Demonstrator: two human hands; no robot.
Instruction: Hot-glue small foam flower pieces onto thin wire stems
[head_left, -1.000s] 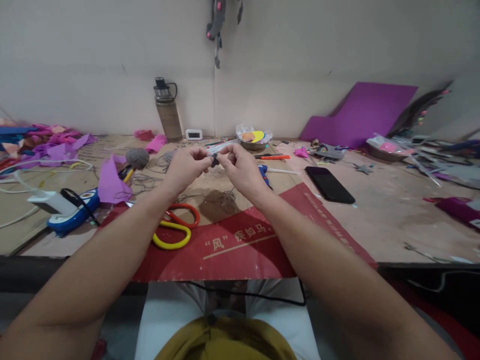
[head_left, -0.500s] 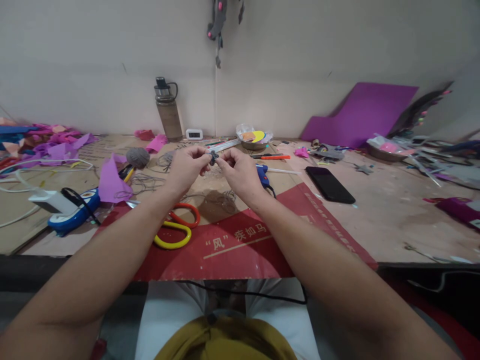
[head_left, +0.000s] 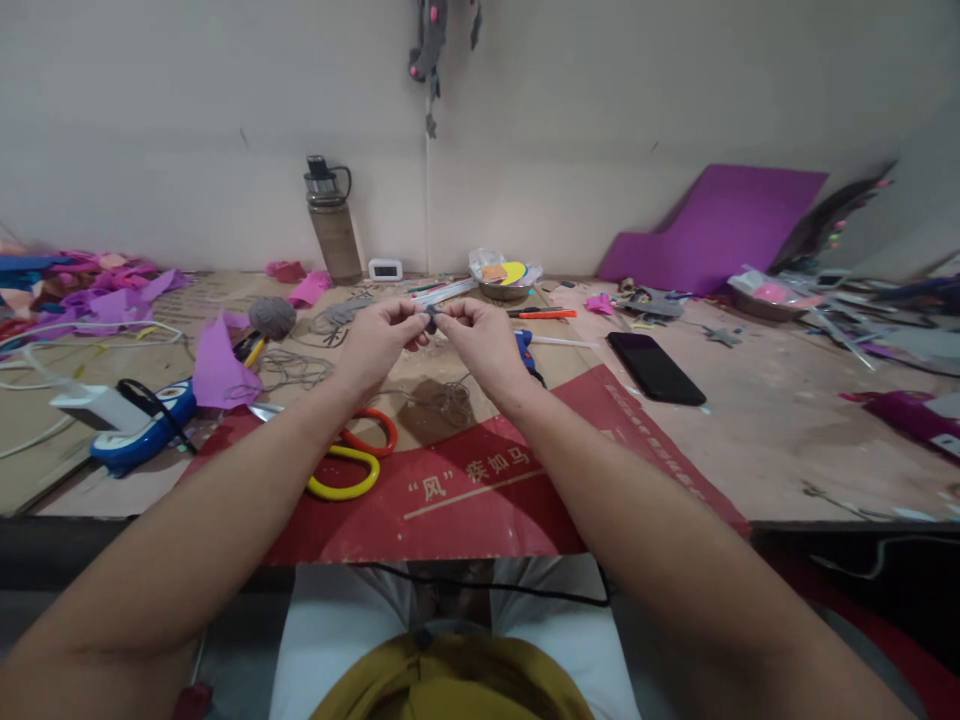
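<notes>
My left hand (head_left: 379,338) and my right hand (head_left: 480,335) meet above the table's middle, fingertips pinched together on a small dark grey piece (head_left: 430,318) held between them. Thin grey thread (head_left: 442,400) lies tangled on the table just below the hands. Scissors with orange and yellow handles (head_left: 356,458) rest under my left forearm on a red sheet with white lettering (head_left: 465,495). A blue glue gun (head_left: 526,350) pokes out behind my right hand.
A black phone (head_left: 655,367) lies right of my hands. A water bottle (head_left: 331,220), small white clock (head_left: 385,269) and metal bowl (head_left: 504,280) stand by the wall. Purple felt scraps (head_left: 217,365), a grey yarn ball (head_left: 273,316) and a white power strip (head_left: 97,408) sit left; purple board (head_left: 712,230) leans right.
Both hands stayed together on the small grey piece, fingers shifting slightly as they work it. The view has drifted a little to the right.
</notes>
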